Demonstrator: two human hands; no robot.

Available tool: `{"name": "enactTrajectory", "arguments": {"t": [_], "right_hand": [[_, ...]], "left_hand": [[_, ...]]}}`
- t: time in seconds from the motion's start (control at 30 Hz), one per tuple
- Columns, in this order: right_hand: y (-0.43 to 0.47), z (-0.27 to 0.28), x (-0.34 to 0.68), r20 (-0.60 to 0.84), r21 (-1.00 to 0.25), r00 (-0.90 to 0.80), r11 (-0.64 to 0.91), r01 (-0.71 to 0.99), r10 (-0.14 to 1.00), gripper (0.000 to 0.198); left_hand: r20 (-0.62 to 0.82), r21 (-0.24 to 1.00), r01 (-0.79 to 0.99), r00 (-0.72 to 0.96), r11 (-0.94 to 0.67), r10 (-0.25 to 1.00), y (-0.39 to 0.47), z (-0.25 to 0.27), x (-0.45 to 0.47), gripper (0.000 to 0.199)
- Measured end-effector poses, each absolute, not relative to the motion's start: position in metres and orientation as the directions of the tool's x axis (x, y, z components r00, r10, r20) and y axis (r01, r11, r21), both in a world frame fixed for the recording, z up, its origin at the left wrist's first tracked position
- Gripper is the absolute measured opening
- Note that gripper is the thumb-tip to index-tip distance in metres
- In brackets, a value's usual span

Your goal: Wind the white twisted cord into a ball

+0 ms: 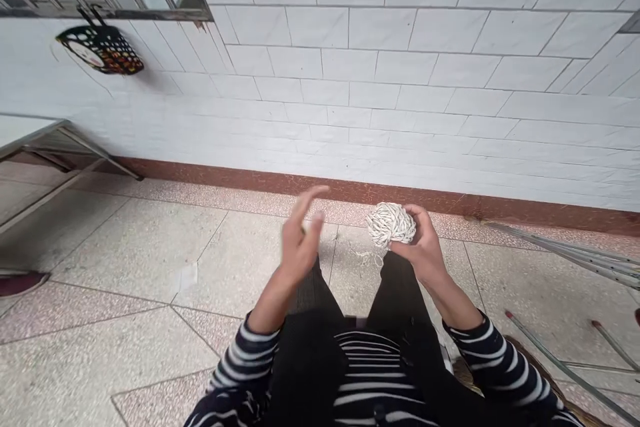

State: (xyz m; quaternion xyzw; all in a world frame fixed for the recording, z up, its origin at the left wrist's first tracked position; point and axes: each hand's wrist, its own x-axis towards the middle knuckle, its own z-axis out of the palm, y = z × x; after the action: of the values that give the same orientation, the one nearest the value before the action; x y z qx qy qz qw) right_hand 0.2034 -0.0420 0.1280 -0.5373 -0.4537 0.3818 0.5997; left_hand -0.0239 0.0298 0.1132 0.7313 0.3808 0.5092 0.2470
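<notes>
A ball of off-white cord (391, 224), wound in a woven-looking pattern, sits in my right hand (424, 247). The thumb presses its near side and the fingers wrap its far right side. Loose strands of cord (369, 256) hang in a tangle just below the ball, over the floor. My left hand (301, 233) is held up to the left of the ball, apart from it. Its thumb and index finger are spread with nothing between them, and it is slightly blurred.
A white tiled wall (350, 67) rises ahead. A metal-framed table (65, 130) stands at the left, near another person's shoe (23, 282). A patterned basket (103, 47) hangs from the window bars. Metal legs (560, 363) and a folded rack (575, 250) lie at the right.
</notes>
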Motion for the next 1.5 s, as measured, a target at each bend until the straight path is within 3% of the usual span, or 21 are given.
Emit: {"name": "enactTrajectory", "arguments": {"t": [0.07,0.13,0.2,0.3,0.4,0.5,0.57,0.67,0.87,1.03,1.2,1.27,1.4,1.5], "right_hand": [[-0.040,0.128,0.200,0.141,-0.990,0.270,0.140,0.021,0.953,0.066],[-0.040,0.126,0.197,0.144,-0.989,0.248,0.147,0.006,0.958,0.065],[-0.038,0.123,0.196,0.154,-0.988,0.250,0.157,0.007,0.956,0.065],[-0.035,0.123,0.201,0.164,-0.986,0.287,0.163,0.027,0.944,0.069],[-0.028,0.128,0.210,0.173,-0.984,0.297,0.180,0.003,0.939,0.073],[-0.020,0.132,0.214,0.188,-0.980,0.296,0.200,-0.012,0.936,0.074],[-0.014,0.133,0.213,0.169,-0.982,0.275,0.187,-0.038,0.947,0.074],[-0.007,0.136,0.210,0.120,-0.983,0.225,0.147,-0.106,0.967,0.068],[0.001,0.155,0.215,0.188,-0.972,0.229,0.214,-0.096,0.955,0.068],[0.002,0.167,0.218,0.231,-0.969,0.202,0.244,-0.040,0.952,0.062],[0.003,0.190,0.211,0.314,-0.947,0.174,0.321,-0.018,0.934,0.063],[0.001,0.205,0.210,0.360,-0.928,0.179,0.372,-0.035,0.916,0.061],[-0.006,0.231,0.212,0.427,-0.891,0.180,0.446,-0.083,0.886,0.056],[-0.010,0.237,0.220,0.460,-0.873,0.220,0.483,-0.061,0.860,0.051]], "left_hand": [[0.373,0.881,0.177,0.311,-0.438,0.874,0.034,0.100,-0.006,0.042],[0.197,0.969,0.043,0.471,-0.245,0.860,0.034,0.083,0.017,0.052],[0.117,0.993,-0.036,0.553,-0.116,0.825,0.029,0.066,0.038,0.052],[0.038,0.999,-0.050,0.629,-0.009,0.776,0.019,0.046,0.054,0.037],[0.002,0.999,0.033,0.646,-0.031,0.763,0.016,0.036,0.050,0.034],[0.108,0.975,0.123,0.458,-0.183,0.882,0.032,0.040,0.038,0.028],[0.197,0.950,0.154,0.373,-0.270,0.906,0.048,0.050,0.035,0.039],[0.242,0.939,0.117,0.449,-0.325,0.860,0.066,0.061,0.045,0.050],[0.197,0.952,0.081,0.573,-0.294,0.795,0.063,0.042,0.074,0.026],[0.215,0.913,0.218,0.463,-0.346,0.860,0.075,0.028,0.068,0.047],[0.147,0.830,0.355,0.605,-0.430,0.783,0.091,-0.006,0.073,0.056],[0.066,0.831,0.403,0.611,-0.382,0.789,0.090,-0.031,0.075,0.053],[-0.143,0.892,0.438,0.503,-0.108,0.852,0.079,-0.074,0.071,0.037],[-0.198,0.899,0.436,0.468,-0.030,0.861,0.073,-0.088,0.060,0.026]]}}
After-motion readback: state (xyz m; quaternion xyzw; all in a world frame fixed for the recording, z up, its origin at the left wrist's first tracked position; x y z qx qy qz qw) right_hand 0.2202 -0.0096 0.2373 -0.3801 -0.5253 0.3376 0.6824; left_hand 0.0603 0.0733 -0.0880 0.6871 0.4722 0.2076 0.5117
